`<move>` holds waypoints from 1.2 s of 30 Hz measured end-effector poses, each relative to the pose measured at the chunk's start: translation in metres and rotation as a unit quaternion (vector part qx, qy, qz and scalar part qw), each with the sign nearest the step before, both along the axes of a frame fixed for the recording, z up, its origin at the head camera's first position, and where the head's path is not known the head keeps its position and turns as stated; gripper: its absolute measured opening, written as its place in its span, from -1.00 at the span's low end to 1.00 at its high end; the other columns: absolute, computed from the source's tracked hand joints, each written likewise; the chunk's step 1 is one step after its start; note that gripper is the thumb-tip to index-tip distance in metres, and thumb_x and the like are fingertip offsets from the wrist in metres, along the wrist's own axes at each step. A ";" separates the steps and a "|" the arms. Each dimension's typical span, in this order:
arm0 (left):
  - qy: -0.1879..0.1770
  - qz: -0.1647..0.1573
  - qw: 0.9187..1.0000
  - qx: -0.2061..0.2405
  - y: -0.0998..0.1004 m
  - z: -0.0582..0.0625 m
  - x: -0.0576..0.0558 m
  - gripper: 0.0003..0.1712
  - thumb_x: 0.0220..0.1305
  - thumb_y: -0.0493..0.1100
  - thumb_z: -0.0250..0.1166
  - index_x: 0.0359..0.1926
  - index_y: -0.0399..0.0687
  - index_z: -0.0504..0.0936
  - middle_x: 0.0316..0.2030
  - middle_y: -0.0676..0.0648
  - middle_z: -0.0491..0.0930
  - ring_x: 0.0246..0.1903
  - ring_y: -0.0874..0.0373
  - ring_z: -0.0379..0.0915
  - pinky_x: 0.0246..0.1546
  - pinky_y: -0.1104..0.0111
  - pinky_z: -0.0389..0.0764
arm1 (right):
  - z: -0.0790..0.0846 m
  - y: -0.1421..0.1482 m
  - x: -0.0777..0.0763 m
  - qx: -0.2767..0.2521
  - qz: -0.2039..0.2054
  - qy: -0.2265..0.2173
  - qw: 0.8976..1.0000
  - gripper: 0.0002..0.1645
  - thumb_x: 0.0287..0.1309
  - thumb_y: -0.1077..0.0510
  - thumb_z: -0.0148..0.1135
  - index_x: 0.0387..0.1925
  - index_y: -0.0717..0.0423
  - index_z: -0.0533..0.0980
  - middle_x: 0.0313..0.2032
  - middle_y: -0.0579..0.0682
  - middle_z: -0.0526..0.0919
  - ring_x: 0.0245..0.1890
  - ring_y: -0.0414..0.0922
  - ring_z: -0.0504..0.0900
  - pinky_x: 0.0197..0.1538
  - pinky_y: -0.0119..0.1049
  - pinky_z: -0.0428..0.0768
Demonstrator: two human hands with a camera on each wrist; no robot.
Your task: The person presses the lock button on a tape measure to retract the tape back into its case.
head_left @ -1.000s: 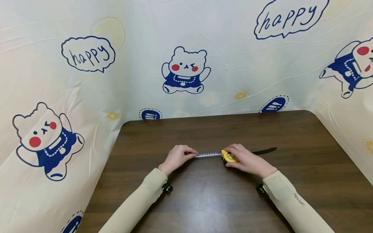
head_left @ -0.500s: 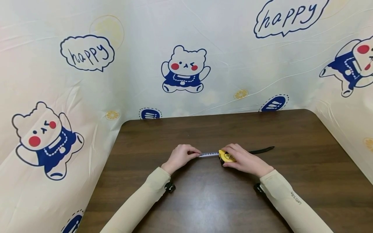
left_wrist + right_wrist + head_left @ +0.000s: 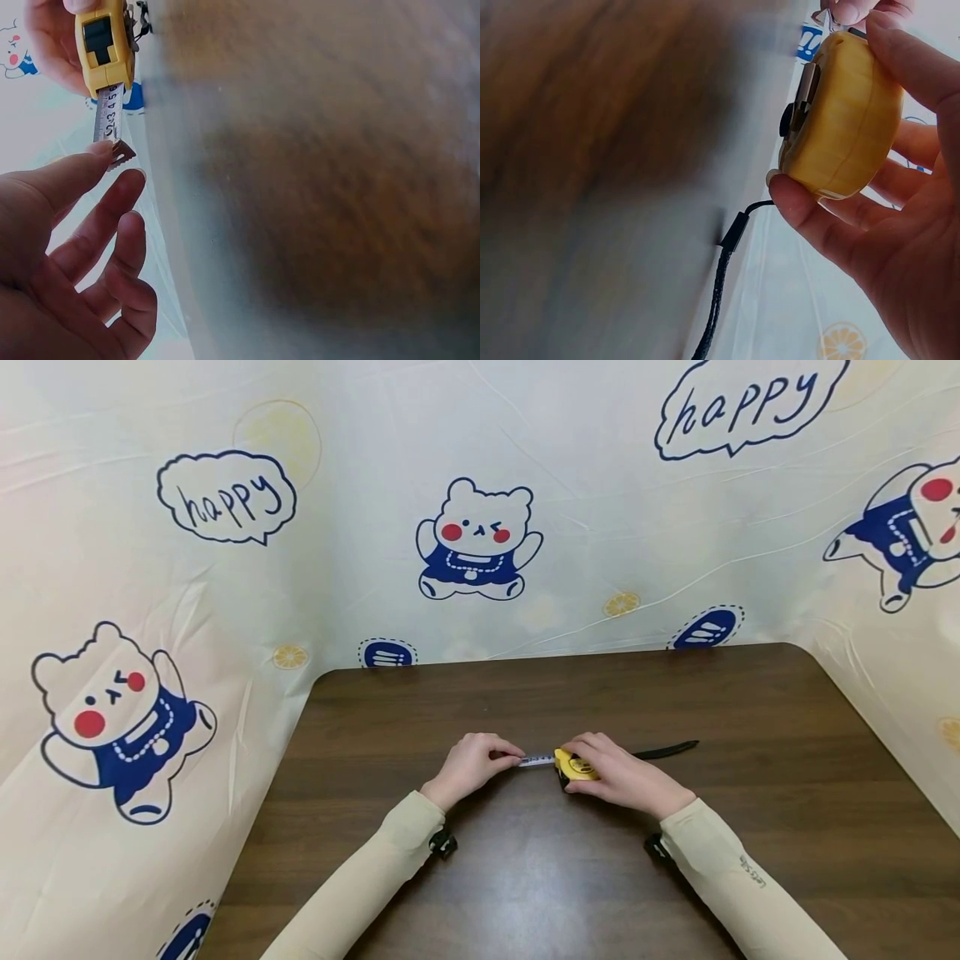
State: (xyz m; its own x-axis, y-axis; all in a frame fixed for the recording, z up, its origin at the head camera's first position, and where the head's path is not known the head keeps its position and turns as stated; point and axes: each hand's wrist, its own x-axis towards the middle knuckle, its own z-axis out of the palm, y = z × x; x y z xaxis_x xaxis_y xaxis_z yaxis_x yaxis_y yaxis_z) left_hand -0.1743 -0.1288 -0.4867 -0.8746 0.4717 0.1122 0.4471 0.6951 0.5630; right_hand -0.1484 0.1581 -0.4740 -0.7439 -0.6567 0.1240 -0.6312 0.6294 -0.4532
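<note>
My right hand (image 3: pixel 633 783) grips a yellow tape measure (image 3: pixel 576 766) around its case, its fingers and thumb on opposite sides in the right wrist view. A short length of white blade (image 3: pixel 537 761) sticks out of the case toward the left. My left hand (image 3: pixel 472 768) holds the blade's free end, with the thumb on it beside the metal hook (image 3: pixel 122 154) in the left wrist view. Low numbers show on the blade there, and a black slider (image 3: pixel 99 39) sits on the case's front. A black wrist strap (image 3: pixel 718 289) trails from the case to the right.
Both hands work over the middle of a dark brown wooden table (image 3: pixel 525 877). A pale curtain (image 3: pixel 360 527) printed with bears stands along the table's back and both sides. Each sleeve carries a small black wrist device (image 3: pixel 442 843).
The exposed blade has grown shorter. My right hand has moved left with the tape measure, its strap following, while my left hand has shifted slightly right, still holding the blade's end.
</note>
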 end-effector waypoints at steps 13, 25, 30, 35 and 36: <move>-0.003 -0.010 1.000 -0.001 0.007 0.006 0.001 -0.85 0.38 -0.07 0.43 -0.10 0.16 0.87 -0.22 0.13 0.78 -0.23 0.26 0.66 -0.20 0.31 0.63 | 0.002 -0.007 0.001 -0.003 0.010 0.006 1.000 -0.35 0.32 -0.06 0.44 0.30 0.16 0.50 0.17 0.03 0.55 0.09 -0.09 0.51 0.12 -0.07 0.60; -0.006 -0.014 1.000 -0.004 0.018 0.007 0.001 -0.84 0.40 -0.05 0.41 -0.07 0.18 0.86 -0.22 0.13 0.77 -0.24 0.27 0.64 -0.22 0.33 0.61 | 0.003 -0.014 0.001 -0.009 0.022 0.009 1.000 -0.36 0.32 -0.06 0.43 0.30 0.16 0.50 0.16 0.02 0.55 0.10 -0.09 0.50 0.11 -0.09 0.59; 0.007 -0.020 1.000 -0.006 0.021 0.006 0.000 -0.84 0.40 -0.04 0.41 -0.07 0.16 0.86 -0.21 0.12 0.78 -0.22 0.27 0.66 -0.21 0.33 0.63 | 0.003 -0.014 0.002 -0.010 0.024 0.009 1.000 -0.36 0.33 -0.07 0.43 0.30 0.15 0.50 0.16 0.00 0.54 0.11 -0.11 0.49 0.12 -0.10 0.58; 0.013 -0.022 1.000 -0.010 0.024 0.008 0.000 -0.84 0.39 -0.04 0.42 -0.08 0.14 0.86 -0.21 0.12 0.79 -0.20 0.25 0.68 -0.19 0.32 0.65 | 0.003 -0.015 0.002 -0.014 0.030 0.014 0.999 -0.37 0.33 -0.06 0.42 0.28 0.16 0.50 0.16 0.01 0.55 0.11 -0.09 0.50 0.13 -0.08 0.58; 0.013 -0.023 1.000 -0.010 0.024 0.009 0.000 -0.84 0.39 -0.05 0.42 -0.08 0.14 0.86 -0.21 0.12 0.79 -0.20 0.24 0.68 -0.19 0.31 0.65 | 0.003 -0.016 0.001 -0.015 0.030 0.016 0.999 -0.38 0.33 -0.05 0.42 0.28 0.16 0.50 0.15 0.01 0.55 0.11 -0.09 0.50 0.12 -0.08 0.59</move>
